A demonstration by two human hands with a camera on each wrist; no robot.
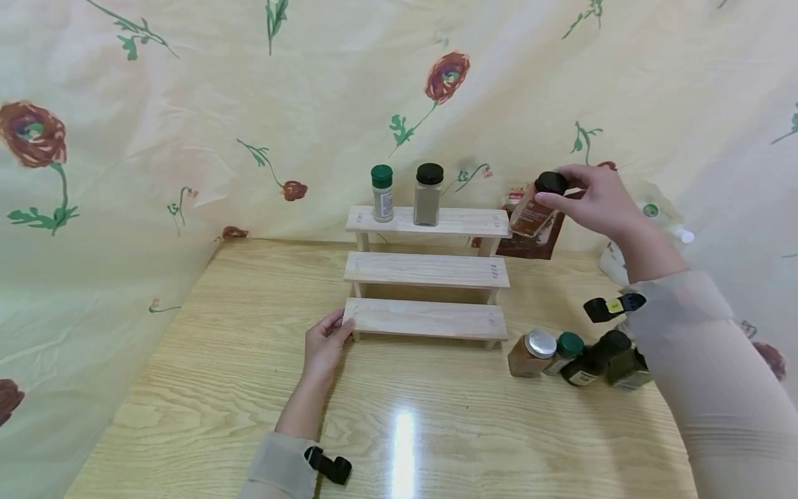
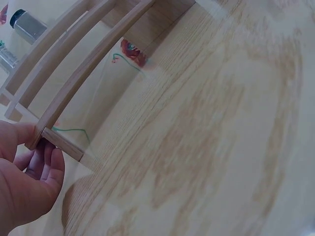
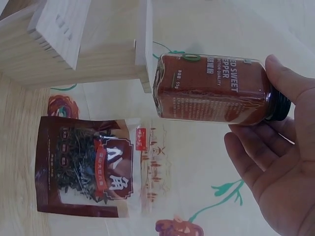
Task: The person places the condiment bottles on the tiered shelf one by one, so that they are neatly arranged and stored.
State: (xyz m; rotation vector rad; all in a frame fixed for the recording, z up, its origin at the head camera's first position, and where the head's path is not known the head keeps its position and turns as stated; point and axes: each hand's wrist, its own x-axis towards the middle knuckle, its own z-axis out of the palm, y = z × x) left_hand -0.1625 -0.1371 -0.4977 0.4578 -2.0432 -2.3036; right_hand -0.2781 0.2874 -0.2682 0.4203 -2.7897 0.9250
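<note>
A three-tier wooden shelf (image 1: 427,269) stands on the table against the cloth backdrop. My left hand (image 1: 325,341) grips the left end of its lowest board, thumb on top and fingers curled beneath, as the left wrist view shows. Up at the right end of the top board, my right hand (image 1: 592,197) holds a jar of red sweet pepper powder (image 3: 211,89) by its black cap (image 1: 551,182). The jar is tilted, its base close by the board's end. On the top board stand a green-capped shaker (image 1: 382,194) and a black-capped spice jar (image 1: 427,195).
A brown packet of dried spice (image 3: 91,169) leans behind the shelf's right end. Right of the shelf stand a silver-lidded jar (image 1: 532,353), a green-capped jar (image 1: 565,352) and dark bottles (image 1: 592,360). A whitish pouch (image 1: 614,262) is partly hidden behind my right forearm.
</note>
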